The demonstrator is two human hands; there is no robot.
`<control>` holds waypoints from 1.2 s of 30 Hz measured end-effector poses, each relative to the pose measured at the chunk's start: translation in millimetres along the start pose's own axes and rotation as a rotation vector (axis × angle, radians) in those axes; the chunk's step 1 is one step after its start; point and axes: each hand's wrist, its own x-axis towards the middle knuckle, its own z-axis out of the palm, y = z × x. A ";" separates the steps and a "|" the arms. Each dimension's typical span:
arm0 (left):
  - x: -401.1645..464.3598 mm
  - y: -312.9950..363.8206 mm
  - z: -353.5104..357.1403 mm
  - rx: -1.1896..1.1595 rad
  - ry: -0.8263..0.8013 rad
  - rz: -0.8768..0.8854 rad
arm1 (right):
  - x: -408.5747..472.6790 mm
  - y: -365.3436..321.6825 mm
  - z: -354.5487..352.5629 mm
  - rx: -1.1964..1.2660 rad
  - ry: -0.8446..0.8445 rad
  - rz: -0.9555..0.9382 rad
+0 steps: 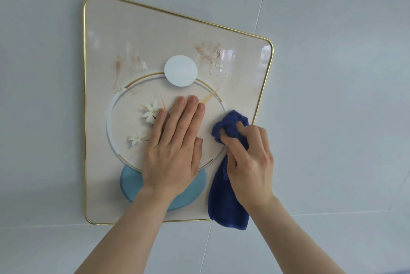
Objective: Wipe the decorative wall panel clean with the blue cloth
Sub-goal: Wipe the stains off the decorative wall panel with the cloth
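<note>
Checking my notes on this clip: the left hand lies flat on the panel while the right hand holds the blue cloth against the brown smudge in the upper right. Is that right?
Not quite. In the head view the right hand holds the blue cloth at the panel's lower right edge, well below the brown smudge, which it does not touch. The left hand does lie flat on the panel.

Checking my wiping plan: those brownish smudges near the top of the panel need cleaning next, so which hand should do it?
Right. The right hand already grips the blue cloth; the left hand lies flat on the panel, bracing it.
</note>
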 end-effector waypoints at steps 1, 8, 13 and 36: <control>0.3 0.2 -0.2 -0.004 0.000 0.001 | -1.8 0.4 -1.3 0.001 -0.014 -0.004; 3.6 -0.6 -8.4 -0.043 -0.051 -0.007 | -26.0 1.1 -17.5 -0.006 -0.193 -0.063; 8.2 4.2 -25.8 -0.066 -0.129 -0.025 | -26.3 -2.7 -40.2 0.065 -0.319 0.088; 28.3 -28.0 -31.8 -0.045 -0.169 -0.033 | 145.3 -52.6 9.5 0.082 0.105 -0.181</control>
